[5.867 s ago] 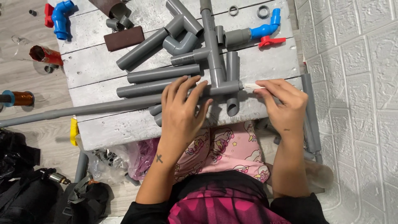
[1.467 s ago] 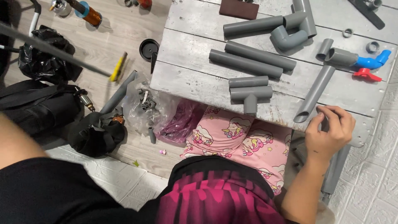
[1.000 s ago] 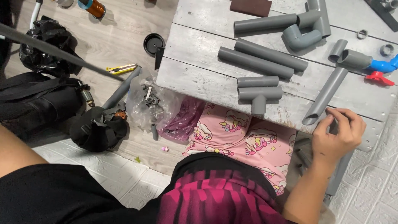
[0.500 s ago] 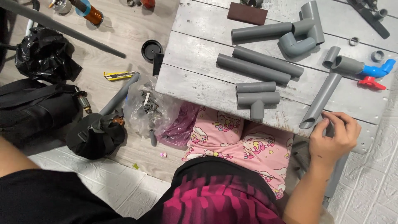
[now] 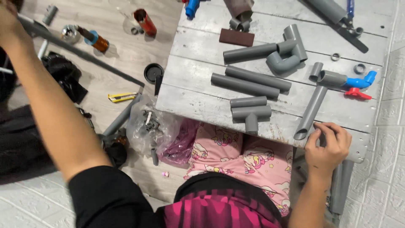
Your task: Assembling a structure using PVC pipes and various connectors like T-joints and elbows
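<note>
My left hand (image 5: 7, 21) is raised at the top left corner, closed around the end of a long thin grey pipe (image 5: 84, 55) that slants down over the floor. My right hand (image 5: 328, 145) rests with curled fingers on the front edge of the grey wooden table (image 5: 194, 97). Its thumb is beside the open end of a diagonal grey pipe (image 5: 313, 107). That pipe joins a fitting with a blue valve (image 5: 358, 81) and a red handle. I see nothing inside the right hand.
On the table lie a tee piece (image 5: 252, 115), two parallel pipes (image 5: 253, 82), an elbow assembly (image 5: 284, 52) and a brown block (image 5: 236, 37). On the floor are a yellow utility knife (image 5: 121, 97), a black lid (image 5: 153, 72), a bag of fittings (image 5: 152, 124) and dark bags (image 5: 63, 76).
My left arm has come up into view at the left, and the long thin pipe has swung with it. The right hand stays at the table edge by the pipe end.
</note>
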